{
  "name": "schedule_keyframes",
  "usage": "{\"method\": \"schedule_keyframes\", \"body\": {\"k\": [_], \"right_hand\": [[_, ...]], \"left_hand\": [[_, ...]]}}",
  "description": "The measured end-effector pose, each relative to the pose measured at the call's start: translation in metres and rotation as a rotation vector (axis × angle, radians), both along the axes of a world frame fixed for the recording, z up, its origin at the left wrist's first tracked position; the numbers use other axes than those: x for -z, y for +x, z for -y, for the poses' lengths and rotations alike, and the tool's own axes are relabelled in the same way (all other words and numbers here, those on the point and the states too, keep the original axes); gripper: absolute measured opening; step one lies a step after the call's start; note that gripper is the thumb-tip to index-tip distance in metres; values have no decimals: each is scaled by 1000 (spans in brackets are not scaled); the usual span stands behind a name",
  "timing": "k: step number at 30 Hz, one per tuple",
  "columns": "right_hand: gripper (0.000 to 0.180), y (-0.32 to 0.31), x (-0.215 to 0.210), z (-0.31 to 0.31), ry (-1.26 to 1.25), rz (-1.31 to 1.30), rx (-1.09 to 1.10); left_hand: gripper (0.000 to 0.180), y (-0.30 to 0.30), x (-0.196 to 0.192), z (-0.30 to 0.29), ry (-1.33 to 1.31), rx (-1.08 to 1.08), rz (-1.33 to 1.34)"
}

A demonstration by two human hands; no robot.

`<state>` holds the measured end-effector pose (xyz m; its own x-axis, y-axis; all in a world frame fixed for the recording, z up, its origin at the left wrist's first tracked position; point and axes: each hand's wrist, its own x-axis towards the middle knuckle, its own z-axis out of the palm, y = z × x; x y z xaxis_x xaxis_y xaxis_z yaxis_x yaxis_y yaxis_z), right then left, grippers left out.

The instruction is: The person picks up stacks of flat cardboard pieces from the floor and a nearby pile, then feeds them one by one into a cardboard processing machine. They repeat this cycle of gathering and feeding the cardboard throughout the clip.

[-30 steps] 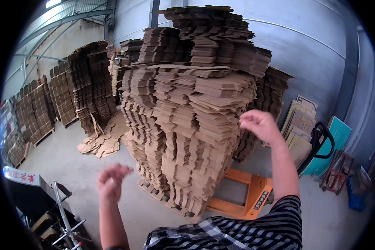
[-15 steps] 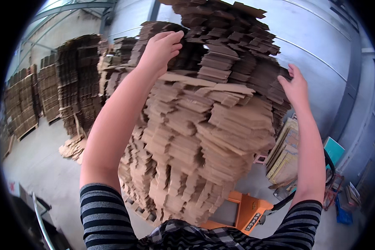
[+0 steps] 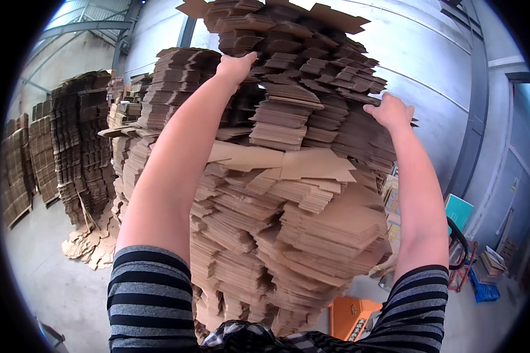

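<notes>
In front of me rises a tall stack of flattened cardboard boxes (image 3: 330,223), its layers uneven and jutting out. My left hand (image 3: 237,67) reaches far up to the left side of the darker upper bundles (image 3: 285,44). Its thumb side lies against their edges, with the fingers bent and partly hidden. At the right side of these bundles, my right hand (image 3: 391,112) is curled round the cardboard edges, thumb pointing inward. Both arms are stretched out around the pile. Below the hands, a loose flat cardboard sheet (image 3: 312,165) lies on a lighter brown layer.
An orange pallet truck (image 3: 350,317) stands low at the right, its black handle (image 3: 458,244) near my right arm. More cardboard stacks (image 3: 79,141) stand at the left, beside scattered cardboard pieces (image 3: 91,244). A teal panel (image 3: 458,213) and a blue crate (image 3: 483,288) are at the right.
My view has tilted upward, showing more of the stack's top. Both hands have come from loosely stretched beside the upper bundles to bent against their sides.
</notes>
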<state>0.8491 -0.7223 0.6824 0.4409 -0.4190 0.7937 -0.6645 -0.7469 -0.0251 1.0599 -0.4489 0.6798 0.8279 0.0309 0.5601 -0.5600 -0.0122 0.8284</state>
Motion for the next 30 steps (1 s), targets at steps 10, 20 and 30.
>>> {"method": "schedule_keyframes", "body": {"k": [10,20,30], "right_hand": [[49,15,-9,21,-104,-55,-145],[50,14,-9,42,-45,52,-331],[54,-6,-17,54,300,266,-695]], "left_hand": [[74,50,7,12,0,222,-75],[25,55,1,13,-390,415,3],[51,3,-16,-30,-592,567,54]]}}
